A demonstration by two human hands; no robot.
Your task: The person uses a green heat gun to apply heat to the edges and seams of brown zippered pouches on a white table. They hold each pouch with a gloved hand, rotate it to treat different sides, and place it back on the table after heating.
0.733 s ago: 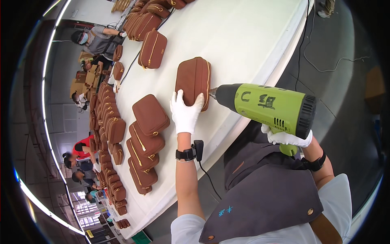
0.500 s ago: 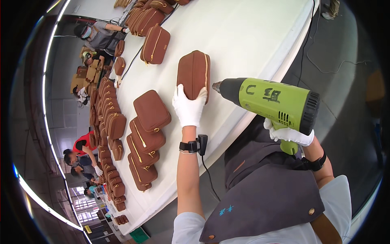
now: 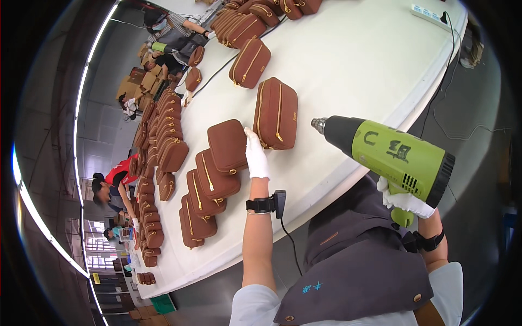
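A brown zippered bag (image 3: 286,111) stands on the white table ahead of me, its gold zips showing. My left hand (image 3: 256,156), in a white glove, is edge-on at the bag's lower left side, with the fingers stretched out along it and seemingly touching it. Just left of that hand, a row of overlapping brown bags begins with a plain-faced bag (image 3: 227,142). My gloved right hand (image 3: 406,199) is wrapped round the handle of a green heat gun (image 3: 396,153). The metal nozzle points at the upright bag, with a gap between them.
Long rows of brown bags (image 3: 173,155) line the table's (image 3: 337,81) far left side. Another bag (image 3: 250,62) and a pile (image 3: 239,30) lie farther back. A white power strip (image 3: 429,15) sits at the far right corner, with cords hanging off the edge. Several co-workers are at the left.
The bag under my left hand has been turned, so its zippered face now shows. My left hand has shifted to its left side. The heat gun has moved slightly away from the bag.
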